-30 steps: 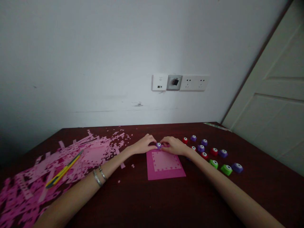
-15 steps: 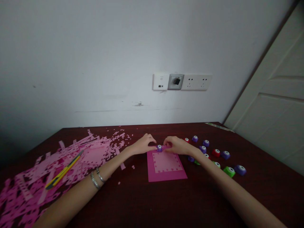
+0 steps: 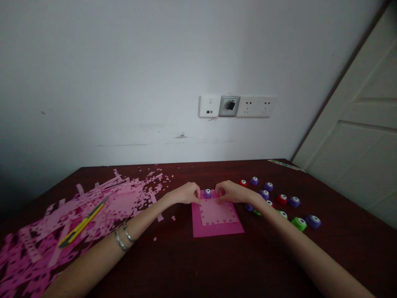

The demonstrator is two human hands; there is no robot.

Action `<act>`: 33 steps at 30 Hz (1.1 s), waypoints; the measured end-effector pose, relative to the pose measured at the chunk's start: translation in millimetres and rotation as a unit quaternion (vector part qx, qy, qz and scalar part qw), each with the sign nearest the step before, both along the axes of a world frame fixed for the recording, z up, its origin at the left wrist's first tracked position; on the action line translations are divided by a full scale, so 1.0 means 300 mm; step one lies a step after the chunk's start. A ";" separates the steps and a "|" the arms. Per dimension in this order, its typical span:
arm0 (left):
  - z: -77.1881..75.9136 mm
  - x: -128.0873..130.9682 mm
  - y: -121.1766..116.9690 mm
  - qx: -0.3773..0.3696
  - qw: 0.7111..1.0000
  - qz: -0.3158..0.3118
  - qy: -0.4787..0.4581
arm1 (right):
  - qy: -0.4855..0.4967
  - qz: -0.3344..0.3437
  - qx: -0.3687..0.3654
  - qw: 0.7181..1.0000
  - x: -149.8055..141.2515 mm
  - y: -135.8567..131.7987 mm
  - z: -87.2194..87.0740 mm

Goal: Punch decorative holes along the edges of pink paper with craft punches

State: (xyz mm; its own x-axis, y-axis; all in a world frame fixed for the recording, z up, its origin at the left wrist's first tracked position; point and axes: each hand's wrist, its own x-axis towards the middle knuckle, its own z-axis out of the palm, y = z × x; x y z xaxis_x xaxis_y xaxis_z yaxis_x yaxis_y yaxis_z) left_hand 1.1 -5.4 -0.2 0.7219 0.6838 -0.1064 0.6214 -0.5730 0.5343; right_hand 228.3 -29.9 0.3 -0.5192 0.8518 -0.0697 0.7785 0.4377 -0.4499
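Observation:
A magenta sheet [image 3: 198,229] lies on the table with a smaller light pink sheet [image 3: 217,213] on top, small punched shapes along that sheet's sides. At the far edge of the magenta sheet sits a purple craft punch [image 3: 207,193] with a white top, between my hands and touched by neither. My left hand [image 3: 186,193] has curled fingers, its thumb at the light sheet's far left corner. My right hand [image 3: 232,192] is closed too, thumb and finger pinching at the far right part of the paper. Which layers each pinch takes in is partly hidden.
Punched pink strips and scraps [image 3: 74,207] pile up at the left, with a yellow utility knife [image 3: 82,225] on them. Several purple, red and green punches [image 3: 281,199] stand at the right. A ruler-like strip [image 3: 285,165] lies at the back right, near the wall sockets [image 3: 256,106].
My left thumb and right fingers have let go of the purple punch and moved nearer to me, onto the paper. The punch stays at the far edge.

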 end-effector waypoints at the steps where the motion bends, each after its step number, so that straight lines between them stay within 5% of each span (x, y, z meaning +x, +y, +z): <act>1: 0.002 0.000 0.000 -0.004 1.000 0.001 -0.001 | 0.002 0.000 0.001 1.000 0.001 0.001 0.000; 9: 0.023 -0.001 -0.004 -0.056 0.998 0.033 -0.015 | 0.006 0.000 -0.004 1.000 -0.010 -0.008 0.015; 33: 0.022 -0.022 0.021 -0.027 0.998 0.064 0.002 | 0.036 -0.009 -0.003 0.999 0.000 0.014 -0.012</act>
State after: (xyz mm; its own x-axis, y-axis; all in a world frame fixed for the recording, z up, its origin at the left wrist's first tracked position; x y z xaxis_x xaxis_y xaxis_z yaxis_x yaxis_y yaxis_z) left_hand -5.7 1.0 6.3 0.6287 0.7634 -0.1482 0.6896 -0.4592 0.5600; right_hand 228.4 -25.7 -3.4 -0.5083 0.8603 -0.0387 0.7519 0.4213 -0.5071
